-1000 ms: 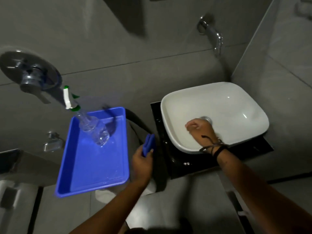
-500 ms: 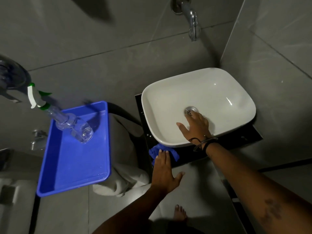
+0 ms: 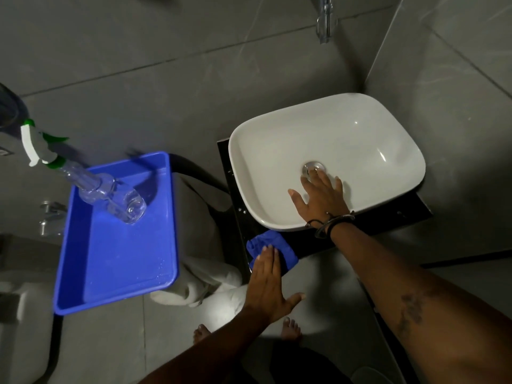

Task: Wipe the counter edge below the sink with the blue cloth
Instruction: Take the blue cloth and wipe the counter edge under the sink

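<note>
The blue cloth (image 3: 273, 243) is bunched on the front left corner of the black counter (image 3: 240, 225), just below the white sink (image 3: 238, 173). My left hand (image 3: 267, 286) lies flat on the cloth, fingers straight, pressing it against the counter's front edge. My right hand (image 3: 318, 198) rests open and flat inside the basin, fingertips beside the metal drain (image 3: 313, 166). Dark bands circle my right wrist.
A blue tray (image 3: 116, 259) sits to the left with a clear spray bottle (image 3: 110, 195) leaning in it. A white towel (image 3: 205, 281) hangs between tray and counter. A wall tap (image 3: 325, 20) juts out above the sink. My bare feet (image 3: 291, 328) stand on grey tiles.
My left hand carried the cloth from beside the tray to the counter's front corner and flattened onto it. My right hand opened from a fist to a flat palm in the basin.
</note>
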Motion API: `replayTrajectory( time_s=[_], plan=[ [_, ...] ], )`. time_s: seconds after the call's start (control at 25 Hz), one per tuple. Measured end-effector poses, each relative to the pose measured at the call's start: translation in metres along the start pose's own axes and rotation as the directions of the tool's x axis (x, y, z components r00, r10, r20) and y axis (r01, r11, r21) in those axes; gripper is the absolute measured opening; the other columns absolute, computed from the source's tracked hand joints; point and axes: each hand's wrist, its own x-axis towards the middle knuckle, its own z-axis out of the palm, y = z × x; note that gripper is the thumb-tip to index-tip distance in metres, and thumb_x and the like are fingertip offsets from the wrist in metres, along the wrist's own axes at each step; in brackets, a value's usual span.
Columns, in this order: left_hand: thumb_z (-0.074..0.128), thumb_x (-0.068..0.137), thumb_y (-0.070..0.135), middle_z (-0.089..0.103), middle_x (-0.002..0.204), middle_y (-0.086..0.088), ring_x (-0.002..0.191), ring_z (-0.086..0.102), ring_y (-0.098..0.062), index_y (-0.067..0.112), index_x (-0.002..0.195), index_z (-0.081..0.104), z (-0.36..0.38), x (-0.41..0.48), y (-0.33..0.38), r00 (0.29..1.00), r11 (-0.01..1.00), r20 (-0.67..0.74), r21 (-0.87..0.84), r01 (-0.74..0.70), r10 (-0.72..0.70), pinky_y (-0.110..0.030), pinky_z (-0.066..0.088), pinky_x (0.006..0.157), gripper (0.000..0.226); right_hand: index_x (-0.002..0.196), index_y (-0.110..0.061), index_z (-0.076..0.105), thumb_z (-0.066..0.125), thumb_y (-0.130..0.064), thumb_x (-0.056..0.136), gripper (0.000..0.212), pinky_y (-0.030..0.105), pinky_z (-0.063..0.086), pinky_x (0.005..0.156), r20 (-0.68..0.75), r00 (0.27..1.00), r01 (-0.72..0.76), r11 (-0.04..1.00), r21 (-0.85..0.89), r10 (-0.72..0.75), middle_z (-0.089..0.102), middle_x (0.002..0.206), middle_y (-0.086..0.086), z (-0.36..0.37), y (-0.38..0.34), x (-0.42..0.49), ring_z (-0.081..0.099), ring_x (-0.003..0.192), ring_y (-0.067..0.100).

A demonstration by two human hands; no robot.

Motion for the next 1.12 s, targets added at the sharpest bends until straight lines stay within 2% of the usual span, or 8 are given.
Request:
replayTrajectory(
  time_s=[0.12,0.32,0.52,0.68,0.8,0.92,1.04,1.12],
  plan=[
    [0.034,0.073,0.094,-0.013,0.164,-0.017,0.152,-0.014,-0.035,0.004,0.156,-0.004,-0.002,0.013,0.007,0.999,0.999,0.037,0.039,0.036,-0.038,-0.051,-0.006,0.123,0.128,0.124,-0.02,0.052,0.026,-0.061,0.087,0.061,0.057,0.018,0.114,0.015,1.0,-0.015,1.0,0.007,0.015,0.042,0.149,0.004,0.001,0.0,0.0,0.027,0.143,0.023],
    [0.026,0.067,0.099,-0.015,0.164,-0.016,0.151,-0.017,-0.035,0.006,0.157,-0.006,0.0,0.011,0.013,0.987,0.996,0.133,0.039,0.081,-0.085,-0.048,-0.015,0.118,0.133,0.12,-0.02,0.056,0.026,-0.061,0.087,0.061,0.058,0.02,0.113,0.003,1.0,-0.011,1.0,-0.002,0.011,0.047,0.145,0.003,0.001,0.0,0.0,0.03,0.141,0.022],
    [0.028,0.067,0.1,-0.017,0.165,-0.013,0.151,-0.021,-0.031,0.009,0.156,-0.01,-0.006,0.001,-0.006,0.987,0.994,0.122,-0.007,0.105,-0.104,-0.045,-0.017,0.123,0.133,0.122,-0.02,0.056,0.024,-0.062,0.087,0.064,0.057,0.019,0.114,0.005,1.0,-0.022,1.0,0.021,0.022,0.047,0.146,0.002,0.001,0.001,-0.001,0.03,0.141,0.022],
    [0.047,0.06,0.097,-0.021,0.164,-0.015,0.15,-0.024,-0.03,0.008,0.156,-0.014,-0.041,0.033,-0.038,0.983,0.992,0.146,-0.043,0.12,-0.112,-0.042,-0.015,0.121,0.144,0.122,-0.021,0.056,0.025,-0.063,0.086,0.064,0.056,0.021,0.113,0.002,0.999,-0.044,0.999,0.001,0.044,0.054,0.139,0.003,0.0,0.0,-0.002,0.036,0.137,0.023],
    [0.067,0.053,0.089,-0.02,0.165,-0.012,0.15,-0.024,-0.028,0.013,0.156,-0.015,-0.078,0.08,-0.07,0.976,0.998,0.216,-0.063,0.016,-0.002,-0.041,-0.012,0.122,0.153,0.117,-0.019,0.06,0.029,-0.062,0.086,0.061,0.056,0.024,0.112,-0.028,0.998,-0.065,0.998,0.001,0.065,0.057,0.136,0.004,0.0,-0.001,-0.002,0.038,0.136,0.024],
    [0.074,0.048,0.084,-0.018,0.166,-0.012,0.151,-0.022,-0.027,0.013,0.157,-0.012,-0.105,0.117,-0.107,0.952,0.995,0.291,0.013,-0.103,0.095,-0.043,-0.01,0.124,0.156,0.116,-0.02,0.061,0.031,-0.062,0.084,0.061,0.056,0.026,0.112,-0.027,0.997,-0.071,0.997,0.003,0.071,0.053,0.141,0.003,-0.002,-0.002,-0.001,0.037,0.138,0.023],
    [0.078,0.049,0.08,-0.015,0.166,-0.013,0.152,-0.018,-0.029,0.012,0.157,-0.009,-0.128,0.162,-0.14,0.94,0.99,0.325,0.061,-0.129,0.103,-0.047,-0.003,0.125,0.155,0.116,-0.018,0.061,0.03,-0.062,0.083,0.063,0.051,0.024,0.112,-0.044,0.997,-0.067,0.998,0.006,0.068,0.053,0.141,0.004,-0.001,0.0,0.0,0.037,0.138,0.025],
    [0.079,0.05,0.079,-0.013,0.167,-0.014,0.153,-0.015,-0.03,0.011,0.158,-0.008,-0.147,0.197,-0.155,0.938,0.984,0.33,0.101,-0.15,0.109,-0.046,-0.002,0.125,0.154,0.116,-0.018,0.061,0.033,-0.06,0.084,0.061,0.053,0.026,0.111,-0.062,0.996,-0.058,0.998,0.009,0.059,0.053,0.141,0.006,0.0,0.0,-0.001,0.038,0.137,0.027]
  ],
)
